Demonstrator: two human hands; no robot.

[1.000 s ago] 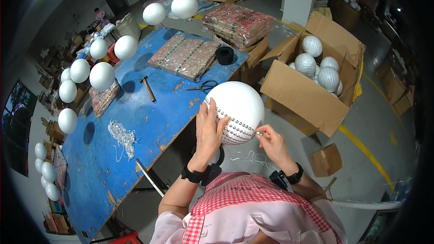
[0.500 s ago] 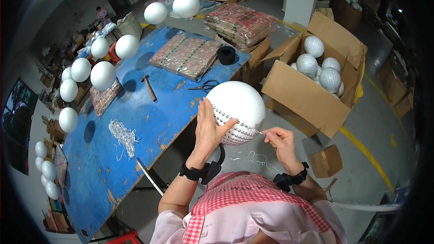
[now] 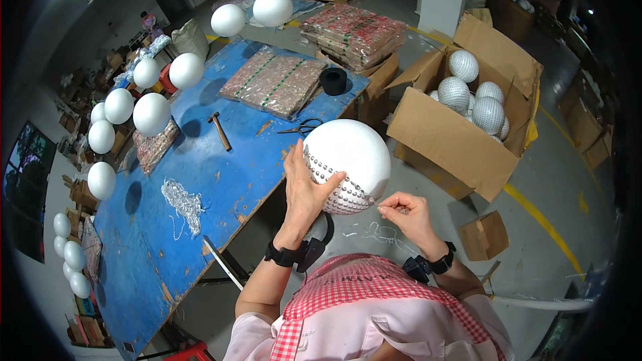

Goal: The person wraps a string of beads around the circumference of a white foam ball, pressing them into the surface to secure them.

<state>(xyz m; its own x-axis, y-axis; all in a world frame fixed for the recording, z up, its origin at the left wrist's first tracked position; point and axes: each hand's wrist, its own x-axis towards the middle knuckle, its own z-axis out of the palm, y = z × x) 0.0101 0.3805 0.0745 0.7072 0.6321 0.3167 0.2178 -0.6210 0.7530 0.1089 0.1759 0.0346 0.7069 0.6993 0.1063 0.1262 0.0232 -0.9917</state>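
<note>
A large white foam ball (image 3: 354, 150) stands in front of me, its lower part wrapped in rows of small silver beads (image 3: 346, 195). My left hand (image 3: 306, 190) grips the ball's left side, thumb lying across the beaded rows. At the lower right of the ball, my right hand (image 3: 406, 215) is closed in a pinch on the bead string, close to the end of the last row. A thin loose strand (image 3: 378, 231) hangs in loops below, left of my right wrist. What supports the ball underneath is mostly hidden.
The blue table (image 3: 221, 184) to the left bears a hammer (image 3: 219, 132), scissors (image 3: 302, 127), black tape roll (image 3: 334, 81), a wrapped pack (image 3: 273, 80) and a silver bead tangle (image 3: 182, 200). Plain white balls (image 3: 152, 114) line its far side. A carton (image 3: 449, 140) at right holds beaded balls (image 3: 488, 115).
My right hand has moved slightly left and down, closer to the ball's underside. The ball has turned a little, and my left hand has shifted slightly left with it.
</note>
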